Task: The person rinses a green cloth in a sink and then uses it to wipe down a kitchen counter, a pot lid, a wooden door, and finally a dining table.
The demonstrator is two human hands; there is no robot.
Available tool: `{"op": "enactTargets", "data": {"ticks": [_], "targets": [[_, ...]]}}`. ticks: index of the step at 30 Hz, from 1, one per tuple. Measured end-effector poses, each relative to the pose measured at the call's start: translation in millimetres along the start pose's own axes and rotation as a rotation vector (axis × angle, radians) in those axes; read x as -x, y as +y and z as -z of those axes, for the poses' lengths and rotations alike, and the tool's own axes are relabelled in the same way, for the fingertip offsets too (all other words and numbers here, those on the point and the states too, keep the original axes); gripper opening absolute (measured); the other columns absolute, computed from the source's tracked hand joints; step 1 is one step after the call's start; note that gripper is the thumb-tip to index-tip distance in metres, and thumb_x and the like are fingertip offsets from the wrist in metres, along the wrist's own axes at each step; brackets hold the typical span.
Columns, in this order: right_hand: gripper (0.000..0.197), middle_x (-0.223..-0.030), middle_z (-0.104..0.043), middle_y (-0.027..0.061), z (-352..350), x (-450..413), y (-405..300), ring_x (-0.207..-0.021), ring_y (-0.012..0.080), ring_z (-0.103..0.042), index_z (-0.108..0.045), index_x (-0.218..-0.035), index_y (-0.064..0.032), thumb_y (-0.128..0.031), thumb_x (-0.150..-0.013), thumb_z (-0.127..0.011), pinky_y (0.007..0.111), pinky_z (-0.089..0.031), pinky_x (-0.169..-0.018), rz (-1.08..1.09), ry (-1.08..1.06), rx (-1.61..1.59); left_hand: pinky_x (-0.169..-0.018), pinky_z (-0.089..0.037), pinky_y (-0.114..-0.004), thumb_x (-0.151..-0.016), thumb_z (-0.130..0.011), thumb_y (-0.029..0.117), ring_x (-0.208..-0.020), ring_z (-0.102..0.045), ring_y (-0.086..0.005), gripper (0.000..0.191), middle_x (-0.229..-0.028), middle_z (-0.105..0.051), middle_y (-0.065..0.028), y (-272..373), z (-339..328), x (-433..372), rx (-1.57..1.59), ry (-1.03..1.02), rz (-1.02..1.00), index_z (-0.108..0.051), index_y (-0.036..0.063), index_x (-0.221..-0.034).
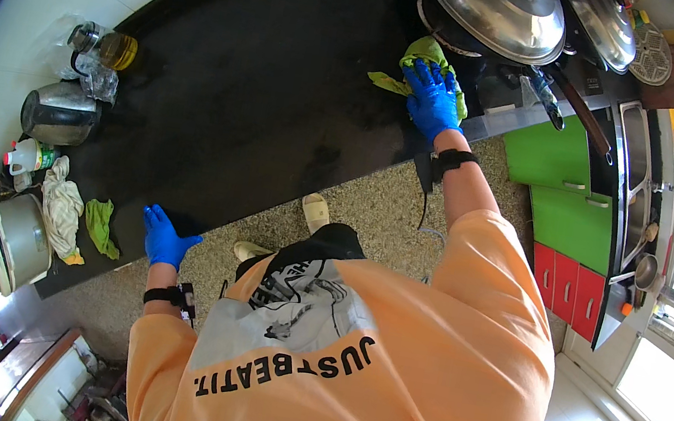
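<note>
My right hand [434,104], in a blue glove, presses a bunched green cloth [427,49] against the black countertop [230,94], beside the stove. A loose end of the cloth sticks out to the left of the fingers. My left hand [164,239], gloved in blue too, is at the counter's front edge with fingers together, thumb out and nothing in it. Whether its palm touches the surface I cannot tell. Right ahead of the cloth sits a wok with a domed metal lid [494,10]. Dull smudges mark the countertop near my right hand.
Along the left wall stand a glass oil jug [116,51], an electric kettle [61,114], a white plastic bottle [31,157] and a rice cooker [18,239]. A whitish rag [61,206] and a second green cloth [102,229] lie nearby. At right, a long wok handle [583,114] juts past the counter edge; a sink [637,152] lies beyond.
</note>
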State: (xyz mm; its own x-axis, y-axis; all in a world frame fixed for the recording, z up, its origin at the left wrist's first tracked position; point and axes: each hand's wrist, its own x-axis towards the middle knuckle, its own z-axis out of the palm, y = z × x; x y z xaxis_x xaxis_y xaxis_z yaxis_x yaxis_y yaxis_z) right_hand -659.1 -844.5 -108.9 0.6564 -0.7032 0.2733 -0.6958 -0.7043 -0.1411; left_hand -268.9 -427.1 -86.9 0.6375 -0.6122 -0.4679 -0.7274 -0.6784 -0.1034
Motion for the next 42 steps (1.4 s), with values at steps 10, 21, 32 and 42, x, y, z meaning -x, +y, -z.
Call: {"op": "enactTargets", "data": {"ticks": [10, 21, 32, 42], "targets": [[0.052, -0.135, -0.044, 0.0109, -0.9, 26.2, 127.9, -0.127, 0.0275, -0.038, -0.047, -0.129, -0.0191, -0.024, -0.078, -0.056, 0.050, -0.021, -0.108, -0.312, -0.058, 0.091, -0.107, -0.030, -0.038, -0.049, -0.082, 0.053, -0.134, -0.022, -0.0370, 0.130, -0.145, -0.016, -0.0286, -3.9, -6.3, -0.6, -0.058, -0.019, 0.021, -0.012, -0.0080, -0.139], [0.058, -0.138, -0.039, 0.0134, -31.1, 6.0, -25.7, -0.128, 0.0384, -0.032, -0.047, -0.128, -0.0153, -0.017, -0.071, -0.057, 0.055, -0.019, -0.108, -0.234, -0.007, -0.034, -0.105, -0.033, -0.038, -0.047, -0.082, 0.055, -0.134, -0.024, -0.0362, 0.131, -0.145, -0.016, -0.0284, 7.8, 8.7, 0.5, -0.074, -0.054, 0.074, -0.013, -0.0088, -0.139], [0.061, -0.143, -0.029, 0.0177, -63.6, -99.2, -12.9, -0.131, 0.0385, -0.028, -0.031, -0.139, -0.0103, -0.029, -0.085, -0.048, 0.053, -0.017, -0.109, -0.115, -0.203, 0.070, -0.107, -0.029, -0.039, -0.047, -0.082, 0.055, -0.133, -0.023, -0.0389, 0.131, -0.143, -0.018, -0.0312, -1.4, 0.4, -1.9, -0.075, 0.003, -0.024, -0.014, -0.0101, -0.138], [0.061, -0.147, -0.023, 0.0111, -111.7, -258.8, 5.1, -0.132, 0.0367, -0.026, -0.026, -0.142, -0.0151, -0.029, -0.086, -0.048, 0.050, -0.018, -0.110, -0.181, -0.250, 0.042, -0.109, -0.024, -0.040, -0.047, -0.079, 0.058, -0.135, -0.018, -0.0411, 0.134, -0.145, -0.010, -0.0313, 1.9, 8.8, -3.2, -0.039, -0.087, 0.039, -0.009, -0.0100, -0.139]]}}
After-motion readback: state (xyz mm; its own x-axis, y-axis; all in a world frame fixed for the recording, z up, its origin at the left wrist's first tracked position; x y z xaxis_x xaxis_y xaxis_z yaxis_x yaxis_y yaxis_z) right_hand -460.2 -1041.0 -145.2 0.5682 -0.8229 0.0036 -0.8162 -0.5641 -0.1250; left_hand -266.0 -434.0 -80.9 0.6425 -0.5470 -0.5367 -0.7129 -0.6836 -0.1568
